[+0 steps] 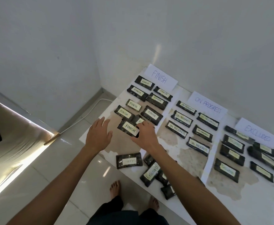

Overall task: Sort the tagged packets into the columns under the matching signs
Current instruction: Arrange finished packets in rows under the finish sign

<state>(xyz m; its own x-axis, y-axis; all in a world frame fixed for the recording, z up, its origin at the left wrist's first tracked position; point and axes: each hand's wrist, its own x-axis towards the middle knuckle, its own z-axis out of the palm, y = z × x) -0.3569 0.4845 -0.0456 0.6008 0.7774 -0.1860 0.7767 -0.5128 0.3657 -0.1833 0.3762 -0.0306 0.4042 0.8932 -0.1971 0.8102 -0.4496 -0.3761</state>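
Three paper signs lie along the wall: FINISH (160, 77), ON PROGRESS (207, 106) and EXCLUDED (257, 133). Dark packets with pale tags lie in columns under each. My right hand (146, 135) pinches a packet tagged FINISH (128, 128) by its right end, at the near end of the FINISH column. It partly covers another FINISH packet (138, 119). My left hand (99, 135) hovers flat and open just left of that packet. A loose heap of packets (151, 173) lies at the table's near edge, with one packet (129, 160) apart on its left.
The white table (178, 153) has a worn, stained top and stands in a room corner. A white cable (91, 111) runs along the tiled floor at the left wall. A pale board (16, 138) leans at the left. My bare feet (115, 188) stand by the table's near edge.
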